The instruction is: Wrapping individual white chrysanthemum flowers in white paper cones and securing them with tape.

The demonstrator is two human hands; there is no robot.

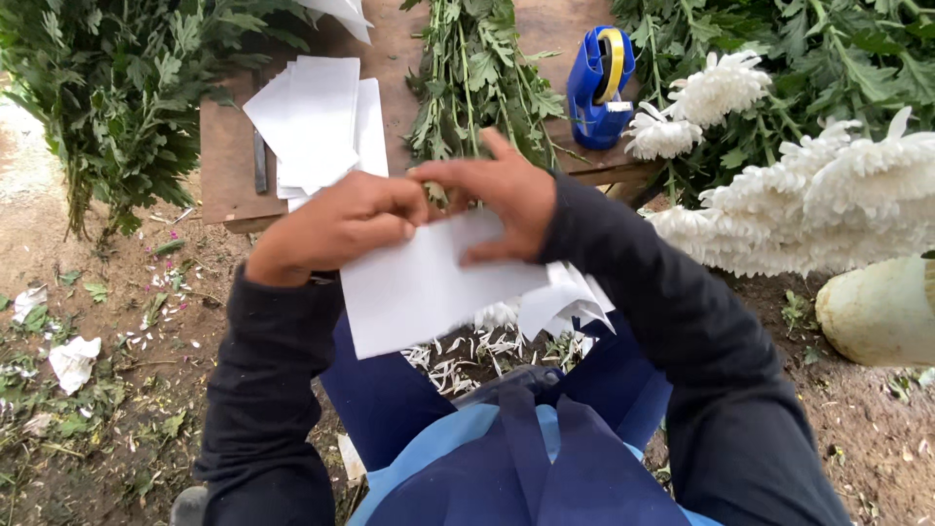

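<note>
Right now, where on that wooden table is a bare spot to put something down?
The wooden table is bare along its left edge beside the paper stack, and at the back between the green stems and the blue tape dispenser. The middle is crowded.

No packages, labels, signs or screens near you; only blank white paper sheets (317, 122) at eleven o'clock on the bench.

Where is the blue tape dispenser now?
The tape dispenser stands at the table's far right, between the green stems and the white flowers.
</note>
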